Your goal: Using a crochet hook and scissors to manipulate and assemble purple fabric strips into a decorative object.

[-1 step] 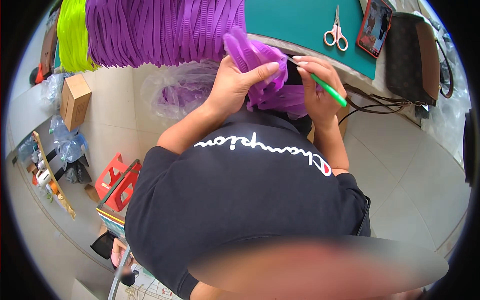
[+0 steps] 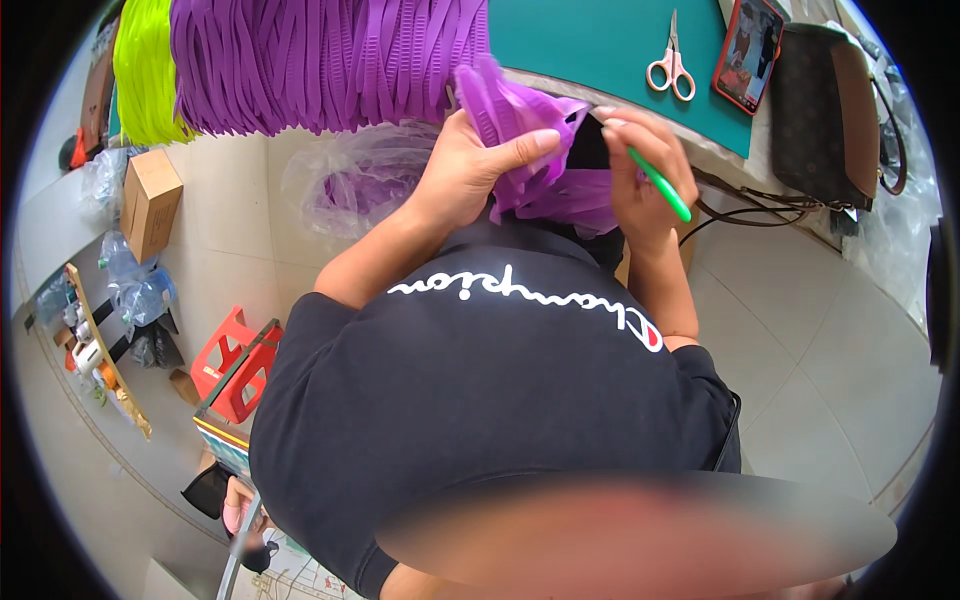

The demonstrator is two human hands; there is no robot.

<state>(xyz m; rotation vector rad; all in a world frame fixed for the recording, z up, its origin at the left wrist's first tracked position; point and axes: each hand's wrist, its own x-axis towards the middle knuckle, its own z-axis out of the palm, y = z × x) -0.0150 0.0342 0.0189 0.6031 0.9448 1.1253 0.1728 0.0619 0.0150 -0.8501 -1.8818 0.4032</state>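
My left hand (image 2: 470,165) is closed round a bunch of soft, ribbed purple rubber straps (image 2: 515,115), thumb pressed on top. Its translucent loose edge spreads toward my right hand (image 2: 645,165). That hand's fingers grip a slim, pen-like tool with a bright green handle (image 2: 660,185). The tool's working tip is hidden or too blurred to make out, and a small gap separates these fingers from the straps. More purple rubber pieces (image 2: 575,200) lie below my hands against my lap.
Purple straps (image 2: 330,65) hang in a thick row over the table edge, beside lime-green ones (image 2: 150,70). On the green mat (image 2: 600,40) are scissors (image 2: 672,70) and a phone (image 2: 748,55). A brown bag (image 2: 825,115), a plastic bag (image 2: 350,180) and a red stool (image 2: 235,365) stand around.
My right hand has shifted slightly right with the green-handled tool, away from the straps. The straps' loose edge now stretches out further to the right. My left hand keeps its hold.
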